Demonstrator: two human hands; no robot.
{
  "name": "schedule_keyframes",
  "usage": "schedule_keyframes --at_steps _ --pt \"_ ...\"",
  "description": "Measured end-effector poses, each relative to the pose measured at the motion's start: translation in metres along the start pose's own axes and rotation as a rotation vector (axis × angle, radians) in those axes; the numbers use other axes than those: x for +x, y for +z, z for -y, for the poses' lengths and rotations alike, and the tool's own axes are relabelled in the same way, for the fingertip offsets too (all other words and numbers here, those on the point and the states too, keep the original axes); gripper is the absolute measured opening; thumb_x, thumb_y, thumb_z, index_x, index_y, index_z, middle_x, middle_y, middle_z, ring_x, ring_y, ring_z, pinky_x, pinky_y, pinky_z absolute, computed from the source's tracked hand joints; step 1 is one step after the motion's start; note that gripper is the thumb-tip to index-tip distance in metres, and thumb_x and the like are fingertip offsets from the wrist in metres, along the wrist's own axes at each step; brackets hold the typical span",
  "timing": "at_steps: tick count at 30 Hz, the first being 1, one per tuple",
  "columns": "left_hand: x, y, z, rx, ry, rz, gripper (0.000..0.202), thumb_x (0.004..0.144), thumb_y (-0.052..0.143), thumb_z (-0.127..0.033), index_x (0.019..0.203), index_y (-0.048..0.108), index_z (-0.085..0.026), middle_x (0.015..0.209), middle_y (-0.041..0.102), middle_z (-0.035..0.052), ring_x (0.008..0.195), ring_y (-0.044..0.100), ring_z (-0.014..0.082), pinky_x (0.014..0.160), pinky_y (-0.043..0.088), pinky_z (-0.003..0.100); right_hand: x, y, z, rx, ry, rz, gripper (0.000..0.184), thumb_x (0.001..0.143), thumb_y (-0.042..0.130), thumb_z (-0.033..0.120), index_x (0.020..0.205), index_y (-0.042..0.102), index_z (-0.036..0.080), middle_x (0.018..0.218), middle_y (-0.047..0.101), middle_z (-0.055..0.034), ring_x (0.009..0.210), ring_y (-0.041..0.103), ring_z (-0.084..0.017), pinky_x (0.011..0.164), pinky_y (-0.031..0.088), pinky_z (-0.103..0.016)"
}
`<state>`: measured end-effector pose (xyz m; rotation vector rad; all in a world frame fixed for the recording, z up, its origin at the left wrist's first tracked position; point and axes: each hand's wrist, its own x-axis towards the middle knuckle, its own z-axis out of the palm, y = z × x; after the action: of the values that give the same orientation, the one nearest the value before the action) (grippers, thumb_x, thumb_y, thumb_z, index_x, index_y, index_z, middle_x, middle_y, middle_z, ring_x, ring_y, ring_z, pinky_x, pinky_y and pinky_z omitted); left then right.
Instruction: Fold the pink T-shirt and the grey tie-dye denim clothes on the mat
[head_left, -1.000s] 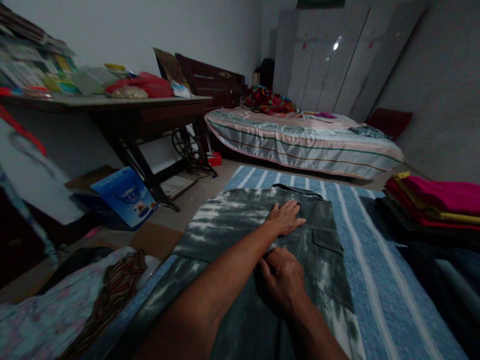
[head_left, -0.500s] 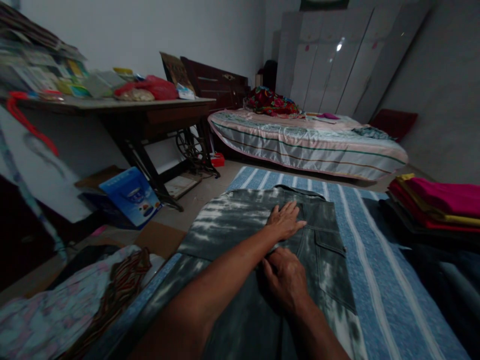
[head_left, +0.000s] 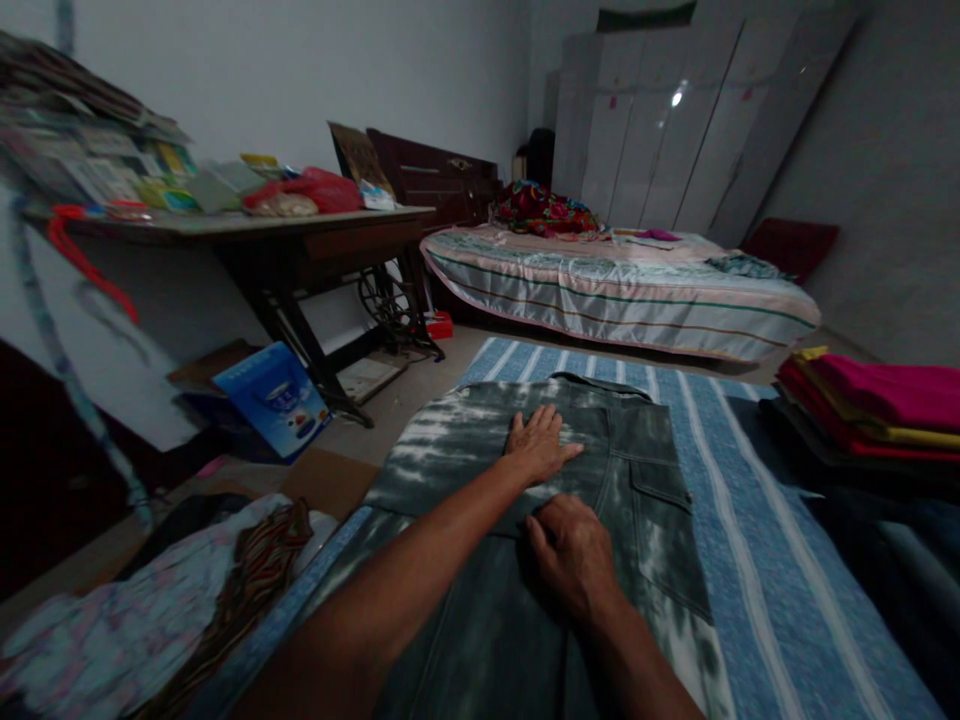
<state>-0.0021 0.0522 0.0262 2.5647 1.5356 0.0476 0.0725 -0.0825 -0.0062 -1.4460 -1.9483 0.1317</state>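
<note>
A dark grey-green jacket (head_left: 652, 540) with whitish tie-dye streaks is spread out flat, its collar at the far end and a flap pocket on the right. Palm down, my left hand (head_left: 540, 443) rests on the upper part of the jacket, fingers stretched out and the thumb pointing right. Closer to me, my right hand (head_left: 576, 550) is curled against the jacket's front, thumb and fingers bent in on the cloth. Its fingertips are partly hidden by the hand itself. Beneath the jacket is a blue cloth with white stripes (head_left: 742, 500).
To the right sits a stack of folded clothes (head_left: 892, 400), with dark denim in front of it. On the left are a cluttered sewing-machine table (head_left: 352, 235), a blue box (head_left: 277, 400) and a heap of clothes (head_left: 157, 600). A bed (head_left: 615, 290) stands behind.
My left hand has slid a little to the left across the jacket, still flat. My right hand has stayed in about the same place. The view has shifted slightly.
</note>
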Motion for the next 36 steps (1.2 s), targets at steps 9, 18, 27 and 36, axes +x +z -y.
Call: schedule_keyframes --at_steps 9,18,27,36 --pt "-0.036 0.003 0.031 0.028 -0.025 0.022 0.074 0.090 0.024 -0.065 0.148 0.028 -0.019 0.157 0.021 0.0090 0.146 0.011 0.0247 0.114 0.010 0.054 -0.001 -0.002 0.002 -0.005 0.005 0.017 0.022 0.088 0.050 0.024 0.067 0.056 0.020 0.072 0.059 -0.0015 0.071 0.053 -0.016 0.068 0.035 -0.027" --pt "-0.040 -0.002 0.045 0.035 -0.058 0.032 0.070 0.092 0.023 -0.061 0.148 0.028 -0.018 0.157 0.022 0.0093 0.145 0.013 0.0252 0.115 0.010 0.052 -0.001 -0.003 0.002 -0.005 -0.001 0.017 0.025 0.089 0.050 0.024 0.065 0.056 0.020 0.070 0.058 -0.0019 0.070 0.051 -0.016 0.067 0.035 -0.027" --pt "-0.050 -0.003 0.058 0.069 -0.239 -0.014 0.079 0.090 0.022 -0.065 0.149 0.026 -0.013 0.158 0.017 0.0112 0.146 0.009 0.0270 0.115 0.009 0.054 0.000 -0.002 0.001 -0.025 0.026 0.060 0.025 0.088 0.052 0.025 0.065 0.055 0.020 0.072 0.058 -0.0018 0.072 0.053 -0.016 0.068 0.034 -0.026" --pt "-0.064 -0.007 0.061 0.083 -0.289 0.000 0.077 0.091 0.021 -0.063 0.149 0.025 -0.011 0.158 0.013 0.0102 0.146 0.007 0.0245 0.115 0.008 0.050 -0.001 -0.002 0.001 -0.021 0.033 0.063 0.025 0.089 0.051 0.026 0.065 0.055 0.020 0.072 0.059 -0.0021 0.073 0.053 -0.015 0.068 0.034 -0.025"
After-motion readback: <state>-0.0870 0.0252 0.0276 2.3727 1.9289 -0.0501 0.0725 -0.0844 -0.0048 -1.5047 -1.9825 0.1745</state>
